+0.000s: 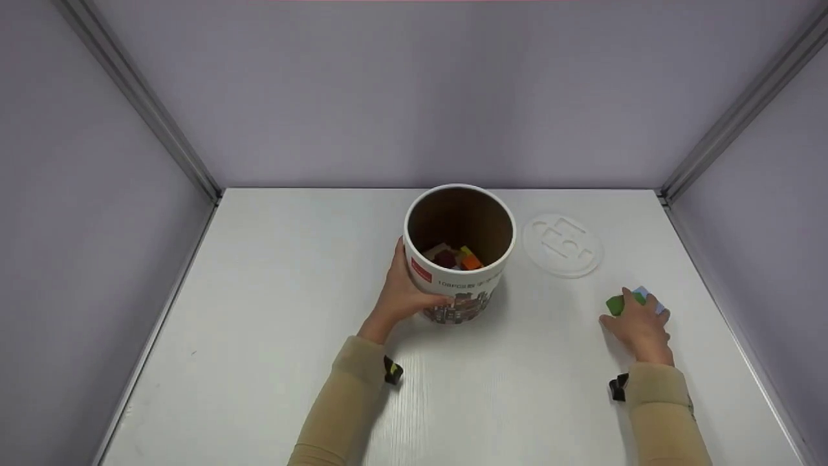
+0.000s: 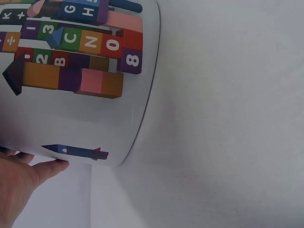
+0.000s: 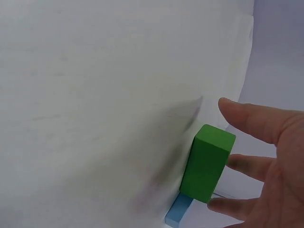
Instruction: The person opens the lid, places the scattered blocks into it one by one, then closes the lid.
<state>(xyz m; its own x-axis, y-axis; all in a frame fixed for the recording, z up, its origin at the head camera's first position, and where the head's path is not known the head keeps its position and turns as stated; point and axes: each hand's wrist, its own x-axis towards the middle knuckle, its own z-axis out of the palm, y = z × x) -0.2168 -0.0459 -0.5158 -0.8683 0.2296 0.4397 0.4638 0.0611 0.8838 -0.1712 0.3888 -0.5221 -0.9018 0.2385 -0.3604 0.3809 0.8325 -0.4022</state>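
Note:
My left hand (image 1: pixel 402 296) holds the side of a white round tub (image 1: pixel 489 279) printed with a picture of building blocks, the thumb across its front. Inside the tub lie several coloured blocks (image 1: pixel 471 262), an orange and a yellow one among them. Farther right, my right hand (image 1: pixel 639 327) reaches over a green block (image 3: pixel 206 164) on the table. In the right wrist view two fingertips are at the block's side, while the thumb stands apart from it. A light blue block (image 3: pixel 179 210) lies beside the green one, partly hidden under the hand in the head view.
A translucent round lid (image 1: pixel 550 266) with moulded shapes lies on the white table (image 1: pixel 259 291), right of the tub. Grey-white panels (image 1: pixel 323 97) rise at the back and on both sides of the table.

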